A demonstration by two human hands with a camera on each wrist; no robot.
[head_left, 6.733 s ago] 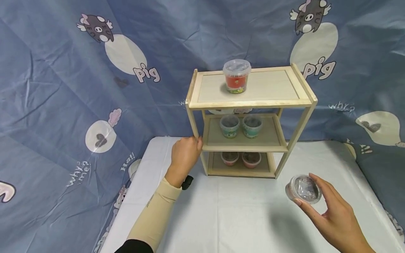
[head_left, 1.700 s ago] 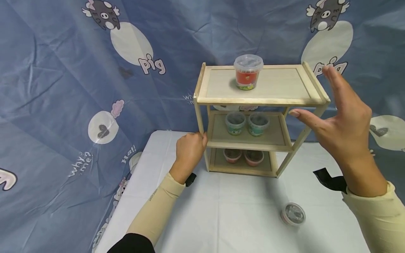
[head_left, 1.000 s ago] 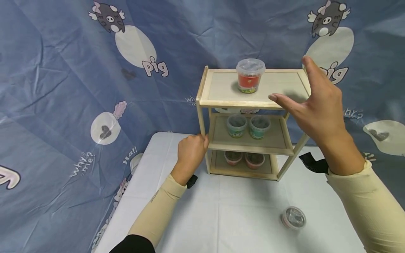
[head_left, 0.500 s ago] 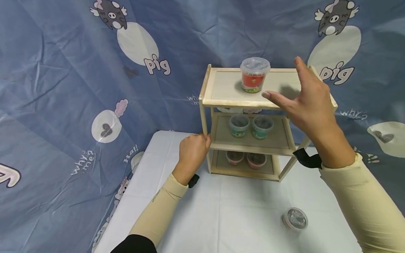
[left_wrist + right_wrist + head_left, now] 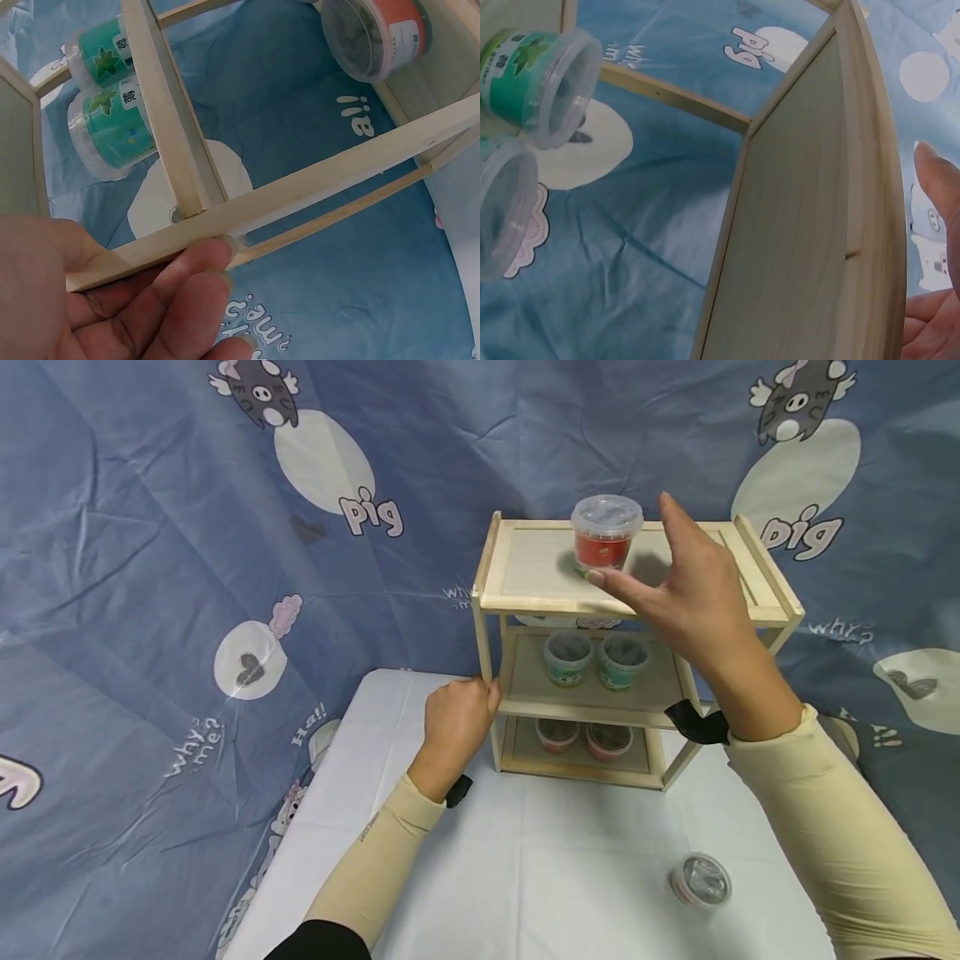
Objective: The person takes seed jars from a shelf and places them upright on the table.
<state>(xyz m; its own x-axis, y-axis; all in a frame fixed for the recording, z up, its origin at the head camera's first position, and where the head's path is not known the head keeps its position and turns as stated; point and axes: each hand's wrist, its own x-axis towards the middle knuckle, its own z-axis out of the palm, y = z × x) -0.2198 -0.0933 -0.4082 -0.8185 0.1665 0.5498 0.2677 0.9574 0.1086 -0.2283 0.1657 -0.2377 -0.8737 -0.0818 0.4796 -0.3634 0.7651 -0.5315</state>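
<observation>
A three-tier wooden shelf [image 5: 525, 603] stands on the table. On its top board is a clear lidded tub with a red label [image 5: 603, 537]. My right hand [image 5: 693, 585] hovers at that board with thumb and fingers spread wide, the thumb tip overlapping the tub's lower edge in the head view. In the right wrist view, the right thumb [image 5: 939, 176] shows past the board's edge. My left hand [image 5: 459, 718] grips the shelf's front left post [image 5: 300, 196], fingers curled round it. Two green-labelled tubs [image 5: 567, 658] sit on the middle board.
Two tubs with reddish labels [image 5: 557, 735] stand on the bottom board. Another lidded tub [image 5: 701, 881] sits on the white tabletop [image 5: 577, 877], front right of the shelf. A blue printed cloth [image 5: 420, 468] hangs behind.
Earlier my right hand held a tub low at the right; that tub now sits on the table. The hand has risen and moved left toward the red-labelled tub. My left hand keeps its grip.
</observation>
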